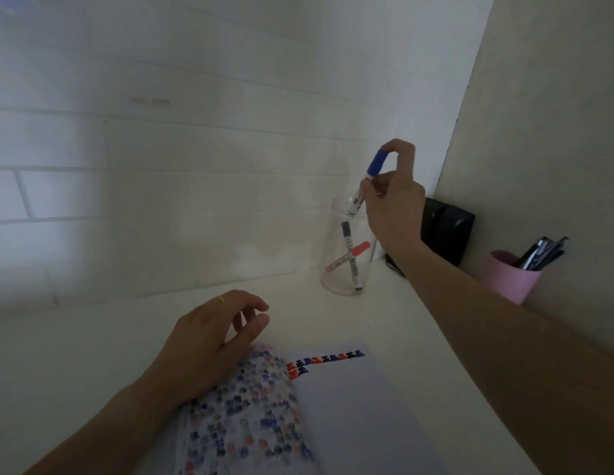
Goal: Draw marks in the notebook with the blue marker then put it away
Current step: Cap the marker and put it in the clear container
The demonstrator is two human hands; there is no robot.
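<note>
My right hand (393, 200) grips the blue marker (375, 164) by its capped upper end. The marker hangs nearly upright, its lower end just inside the mouth of a clear jar (336, 269) by the wall. A red-capped marker (358, 251) and a grey-capped marker (348, 234) lie crossed inside the jar. The open notebook (350, 416) lies at the near edge of the desk; its left page is full of coloured marks and a row of blue and red marks runs along the top of the right page. My left hand (209, 341) rests on the left page with fingers loosely curled, holding nothing.
A pink cup (509, 281) with dark pens stands at the right against the side panel. A black device (446, 231) sits in the corner behind my right wrist. A tiled wall runs behind the white desk (110, 337).
</note>
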